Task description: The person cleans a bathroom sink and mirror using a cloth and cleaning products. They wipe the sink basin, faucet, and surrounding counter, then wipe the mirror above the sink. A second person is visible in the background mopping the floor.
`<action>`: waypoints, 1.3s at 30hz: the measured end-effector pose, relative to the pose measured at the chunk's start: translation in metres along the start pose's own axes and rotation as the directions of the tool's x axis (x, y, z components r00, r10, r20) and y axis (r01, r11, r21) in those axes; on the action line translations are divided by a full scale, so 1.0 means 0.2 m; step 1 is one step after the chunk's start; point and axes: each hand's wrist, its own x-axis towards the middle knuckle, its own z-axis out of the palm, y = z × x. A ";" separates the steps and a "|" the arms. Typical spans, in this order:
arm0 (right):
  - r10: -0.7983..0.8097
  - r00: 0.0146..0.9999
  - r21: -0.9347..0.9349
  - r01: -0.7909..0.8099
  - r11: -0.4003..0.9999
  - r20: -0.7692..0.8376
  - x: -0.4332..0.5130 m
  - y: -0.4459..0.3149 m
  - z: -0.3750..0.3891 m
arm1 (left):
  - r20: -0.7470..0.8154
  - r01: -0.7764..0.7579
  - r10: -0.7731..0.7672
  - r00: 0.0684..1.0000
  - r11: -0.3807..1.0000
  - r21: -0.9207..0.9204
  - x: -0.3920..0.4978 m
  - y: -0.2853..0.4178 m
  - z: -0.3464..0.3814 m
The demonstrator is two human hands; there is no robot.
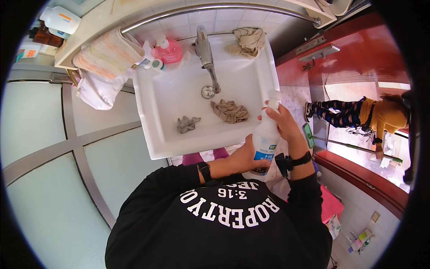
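Note:
In front of my chest, a white plastic bottle (263,138) with a blue printed label stands tilted near the sink's right front corner. My left hand (238,158) wraps around its lower body. Up at the neck, the fingers of my right hand (282,121) close just below the white cap (274,95). Inside the white ceramic sink (168,144) lie a crumpled beige cloth (230,111) and a smaller grey cloth (187,124). A chrome faucet (204,50) reaches over the drain (208,91).
Pink soap (169,52) and a small jar (158,65) sit on the sink's back left corner; a wet cloth (250,42) lies at back right. A towel (107,53) hangs from the rail (215,6). Beyond the red door (362,53), another person (379,114) holds a green mop (352,146).

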 end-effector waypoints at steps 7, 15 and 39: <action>0.423 0.882 -0.006 -0.432 0.902 0.209 0.21 0.27 -0.04 | 0.020 -0.036 0.042 0.999 0.975 -0.221 0.01 -0.12 0.06; 0.451 0.845 -0.026 -0.464 0.886 0.288 0.28 0.36 -0.01 | 0.091 -0.011 0.029 0.995 0.979 -0.202 0.06 -0.36 0.11; 0.358 0.910 -0.043 -0.357 0.933 0.207 0.24 0.20 0.06 | -0.017 0.044 -0.046 0.999 0.993 -0.108 0.01 -0.20 0.03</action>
